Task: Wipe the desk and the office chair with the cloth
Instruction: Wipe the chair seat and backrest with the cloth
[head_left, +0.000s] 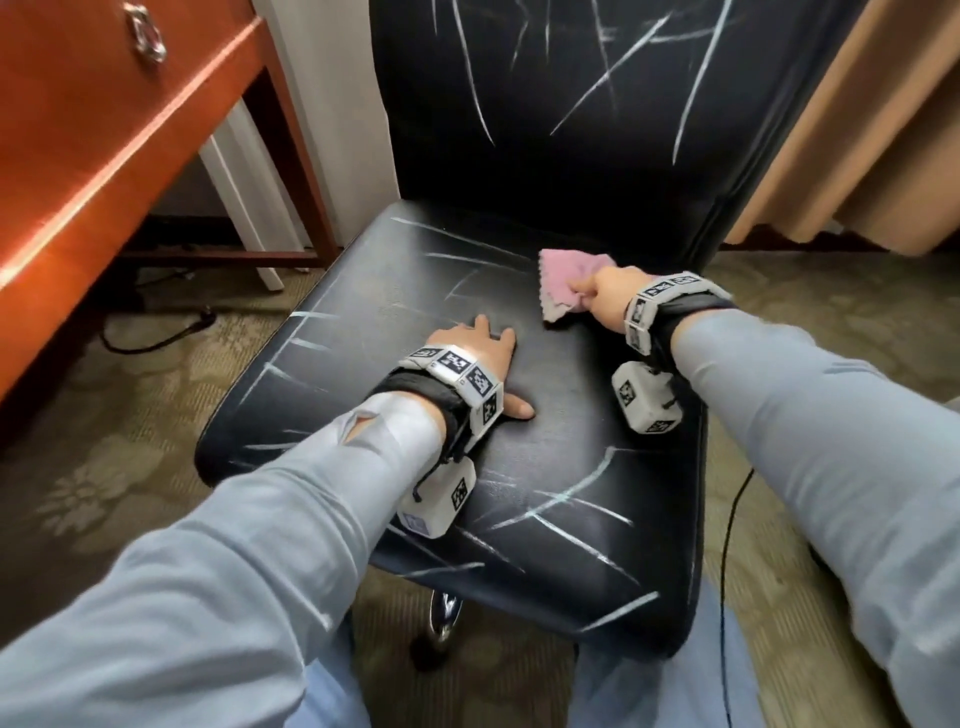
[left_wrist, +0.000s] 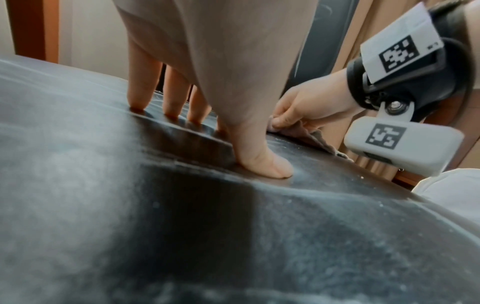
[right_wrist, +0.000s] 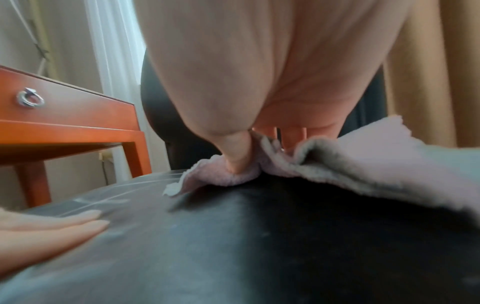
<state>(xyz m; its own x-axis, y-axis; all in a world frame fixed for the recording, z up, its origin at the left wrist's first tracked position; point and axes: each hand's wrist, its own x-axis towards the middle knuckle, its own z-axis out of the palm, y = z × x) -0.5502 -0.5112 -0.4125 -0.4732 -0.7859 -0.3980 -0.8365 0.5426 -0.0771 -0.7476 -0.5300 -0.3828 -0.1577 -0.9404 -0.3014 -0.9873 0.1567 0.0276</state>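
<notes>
A black office chair marked with white streaks fills the middle of the head view. My right hand grips a pink cloth bunched on the back right of the seat, thumb pressed into it. The cloth folds up around my fingers. My left hand lies flat on the seat's middle, fingers straight and spread, thumb pressing the leather. The seat looks dusty close up. An orange wooden desk stands at the left.
The desk has a drawer with a ring handle and a leg close to the chair's left side. Tan curtains hang at the right. A black cable runs over the patterned carpet right of the chair.
</notes>
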